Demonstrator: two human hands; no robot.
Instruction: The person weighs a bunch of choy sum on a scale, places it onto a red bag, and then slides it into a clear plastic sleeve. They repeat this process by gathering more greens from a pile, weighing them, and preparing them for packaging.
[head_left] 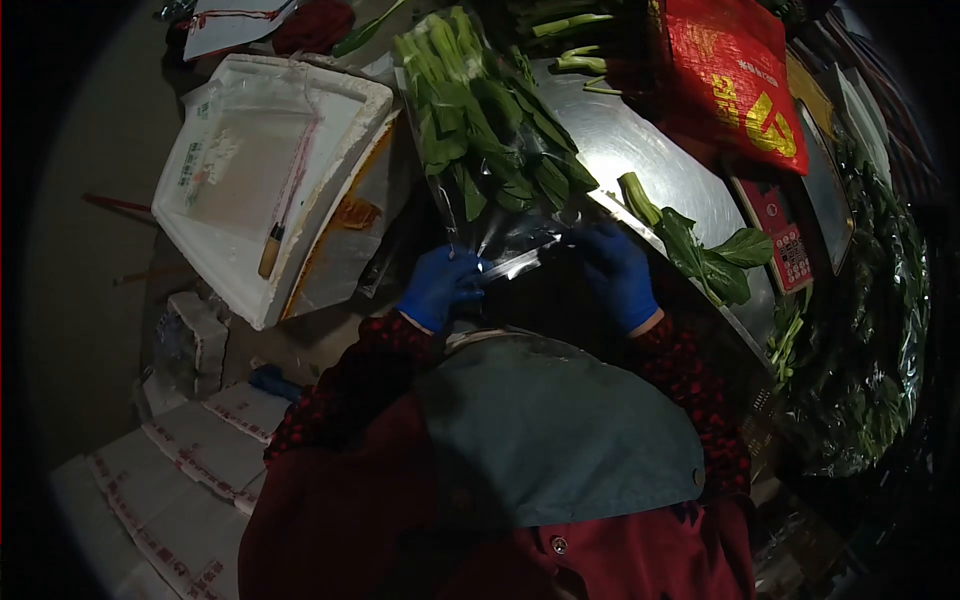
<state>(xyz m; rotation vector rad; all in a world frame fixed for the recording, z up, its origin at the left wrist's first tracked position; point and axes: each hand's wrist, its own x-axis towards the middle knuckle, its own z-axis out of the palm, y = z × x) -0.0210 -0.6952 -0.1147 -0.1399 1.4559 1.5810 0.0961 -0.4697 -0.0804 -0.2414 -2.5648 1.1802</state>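
- Left hand (440, 285) and right hand (618, 272), apart, each pinch the bag's near end.
- Bag of greens (490, 130) stretches away beyond both, on the metal table (640, 150).

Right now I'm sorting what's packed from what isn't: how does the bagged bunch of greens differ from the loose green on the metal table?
The bagged greens are a full bunch inside clear plastic; the loose green is a single bare stalk. The left hand and right hand, both in blue gloves, hold the bag's end; the loose green lies untouched on the metal table. Both are leafy with pale stems.
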